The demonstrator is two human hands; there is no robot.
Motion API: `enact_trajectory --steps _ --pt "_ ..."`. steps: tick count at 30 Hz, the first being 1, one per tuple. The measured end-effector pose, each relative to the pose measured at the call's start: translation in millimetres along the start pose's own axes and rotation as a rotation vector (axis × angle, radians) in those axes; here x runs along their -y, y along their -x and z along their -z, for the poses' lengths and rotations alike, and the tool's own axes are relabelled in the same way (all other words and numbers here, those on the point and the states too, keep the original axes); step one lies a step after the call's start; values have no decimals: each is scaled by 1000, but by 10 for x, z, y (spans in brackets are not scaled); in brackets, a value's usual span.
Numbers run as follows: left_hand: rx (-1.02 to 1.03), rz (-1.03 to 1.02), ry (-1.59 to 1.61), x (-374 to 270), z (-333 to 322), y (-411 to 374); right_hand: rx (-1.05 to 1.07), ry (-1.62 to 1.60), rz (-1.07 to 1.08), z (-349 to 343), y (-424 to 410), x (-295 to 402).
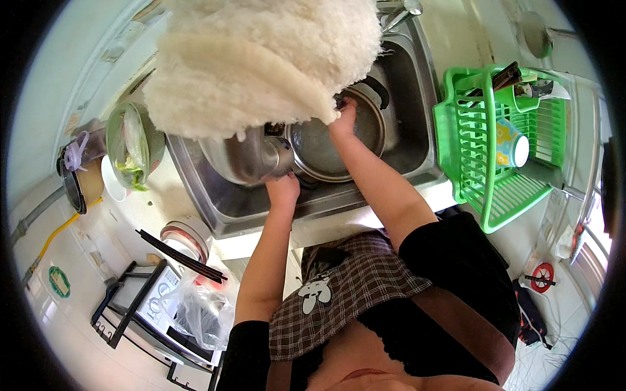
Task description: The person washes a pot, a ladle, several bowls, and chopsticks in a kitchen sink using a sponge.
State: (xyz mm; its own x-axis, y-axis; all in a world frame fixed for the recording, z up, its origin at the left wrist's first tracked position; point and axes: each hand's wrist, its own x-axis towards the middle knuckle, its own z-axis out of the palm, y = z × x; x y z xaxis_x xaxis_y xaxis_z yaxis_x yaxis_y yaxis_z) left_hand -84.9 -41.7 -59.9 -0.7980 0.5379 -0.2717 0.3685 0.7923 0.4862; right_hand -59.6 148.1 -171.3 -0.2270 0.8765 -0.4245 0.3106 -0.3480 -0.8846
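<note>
In the sink [415, 122], my left hand [283, 189] grips the lower edge of a shiny stainless steel vessel [230, 159], which is tilted on its side; its contents are not visible. Beside it lies a wide, round metal pan [364, 141] with black handles [376, 92]. Over this pan reaches my right hand [345, 115], its fingers bent beside a small dark item [339, 101]. A fluffy cream-white mass [264, 63] close to the camera covers part of that hand and the sink's upper left, so what the right fingers hold is unclear.
A green dish rack [464, 132] on the right holds a patterned cup [511, 144] and a knife [543, 89]. Left of the sink are a bowl with bagged greens [129, 146], stacked bowls [188, 234] and dark chopsticks [181, 256]. The faucet [398, 17] stands at the sink's back.
</note>
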Motion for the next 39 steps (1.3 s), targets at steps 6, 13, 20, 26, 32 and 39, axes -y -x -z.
enact_trajectory --steps 6,13,20,26,32,39 --pt "12 39 -15 -44 -4 1 405 268 217 -57 351 75" --pt "-3 7 12 -55 18 11 -195 -358 -187 163 113 569" --pt "161 185 64 -198 105 -19 362 244 19 -168 251 16" --pt "66 222 158 -93 -46 37 993 1086 563 59 285 87" --pt "65 250 170 -135 2 16 1125 1523 637 301 259 -187" --pt "57 255 234 -161 49 38 941 1669 751 434 81 -205"
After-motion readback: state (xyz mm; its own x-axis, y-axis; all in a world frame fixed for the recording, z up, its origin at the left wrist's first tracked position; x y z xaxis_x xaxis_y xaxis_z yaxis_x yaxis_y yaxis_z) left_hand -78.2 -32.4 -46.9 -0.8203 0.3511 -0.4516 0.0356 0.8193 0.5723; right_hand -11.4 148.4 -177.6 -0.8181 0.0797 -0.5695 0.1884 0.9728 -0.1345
